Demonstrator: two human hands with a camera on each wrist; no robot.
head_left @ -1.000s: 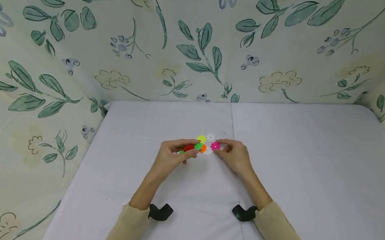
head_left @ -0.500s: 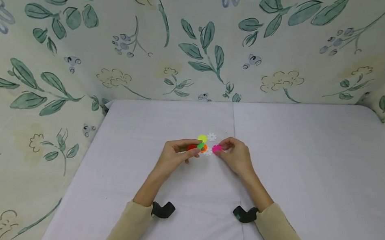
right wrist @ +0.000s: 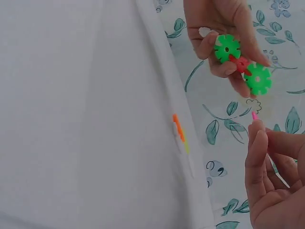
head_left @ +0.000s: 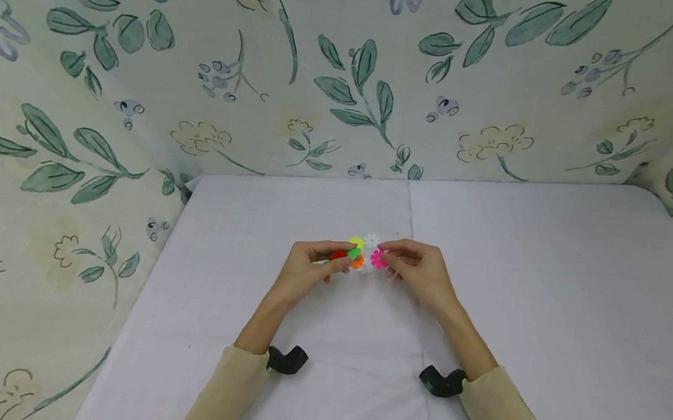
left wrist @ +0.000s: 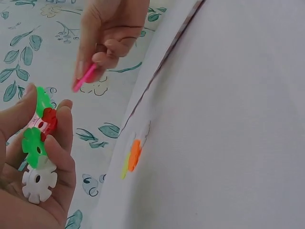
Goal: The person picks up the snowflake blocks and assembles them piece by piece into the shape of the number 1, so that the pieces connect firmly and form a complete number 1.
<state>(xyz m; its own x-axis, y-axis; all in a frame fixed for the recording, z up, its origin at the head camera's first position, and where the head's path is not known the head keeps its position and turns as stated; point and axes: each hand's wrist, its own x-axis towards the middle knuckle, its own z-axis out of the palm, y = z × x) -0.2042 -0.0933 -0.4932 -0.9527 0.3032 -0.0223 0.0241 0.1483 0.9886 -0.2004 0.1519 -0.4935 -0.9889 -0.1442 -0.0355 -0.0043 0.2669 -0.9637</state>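
My left hand grips a short chain of notched plastic snowflake discs. In the left wrist view the chain runs from a green disc through a red disc and a second green disc to a white disc by the palm. Just to the right, my right hand pinches a single pink disc between thumb and fingertips. In the right wrist view a small gap separates the pink disc from the chain's end green disc.
On the white-covered table lie loose discs: a yellow one, an orange one and white ones, under and beyond the hands. Floral cloth hangs behind the table's far edge and along its sides.
The pink disc has turned in the right hand's fingers, whose grip and wrist angle have shifted. My left hand has drifted slightly right with the chain. The loose discs stay put on the table.
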